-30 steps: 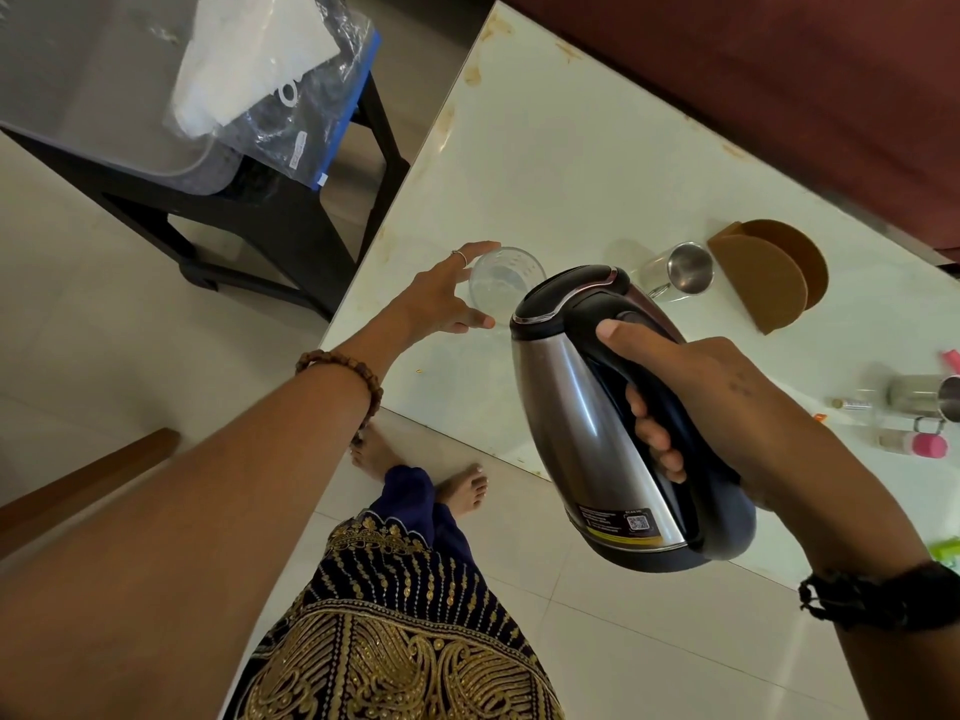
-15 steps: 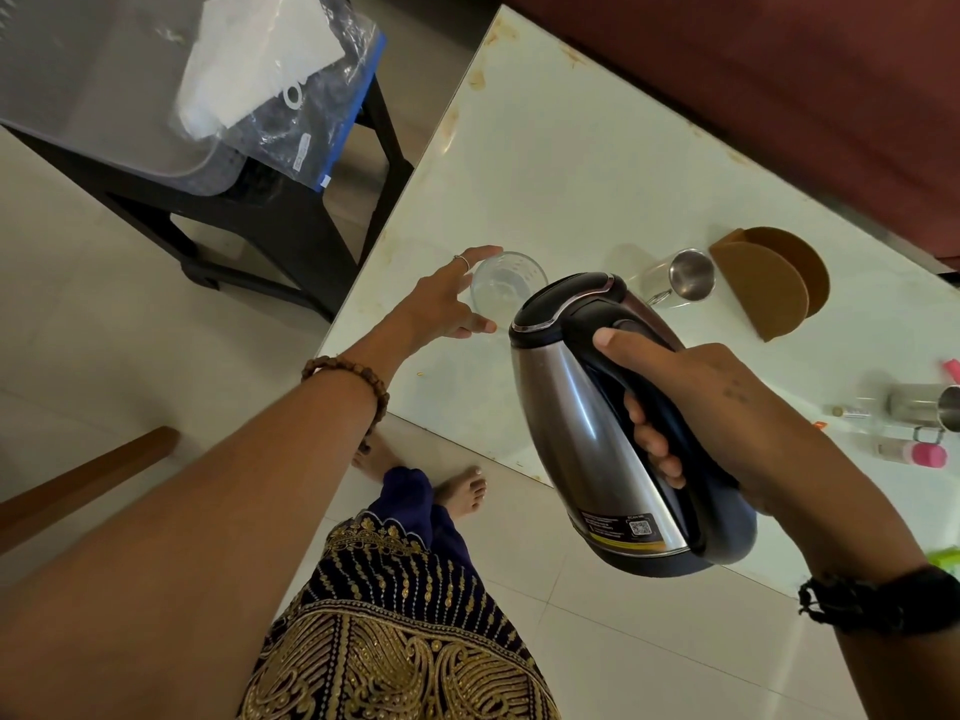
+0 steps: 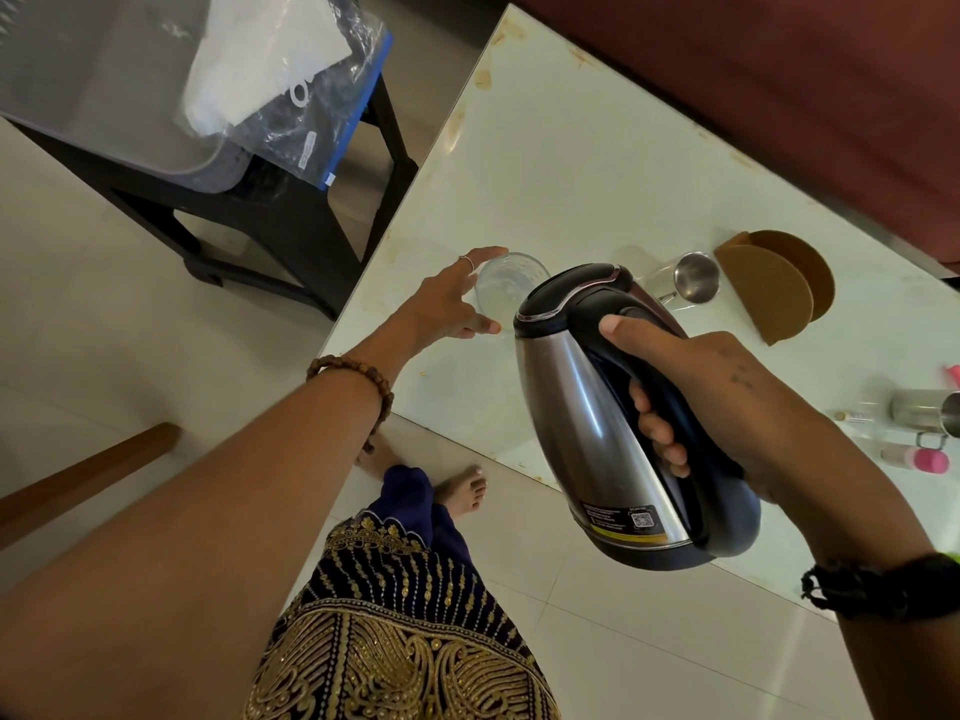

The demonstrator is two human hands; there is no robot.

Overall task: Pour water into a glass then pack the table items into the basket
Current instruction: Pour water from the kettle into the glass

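A clear glass [image 3: 511, 283] stands upright near the left edge of the pale table [image 3: 571, 148]. My left hand [image 3: 441, 304] wraps its left side, with a finger at the rim and the thumb at the base. My right hand [image 3: 696, 387] grips the black handle of a steel electric kettle [image 3: 582, 407]. The kettle hangs tilted above the table's front edge, lid shut, and its top covers part of the glass. No water stream shows. The grey basket [image 3: 208, 174] sits on a black stool at the upper left, apart from both hands.
A plastic bag with white paper [image 3: 270, 80] lies in the basket. On the table are a steel cup on its side [image 3: 696, 278], brown round coasters [image 3: 774, 293], a steel mug [image 3: 924, 407], a pink-capped bottle [image 3: 914, 459] and a small vial [image 3: 852, 415]. My bare feet [image 3: 462, 491] stand at the table edge.
My left hand has closed in around the glass. The kettle has edged slightly nearer the glass and stays tilted in my right hand.
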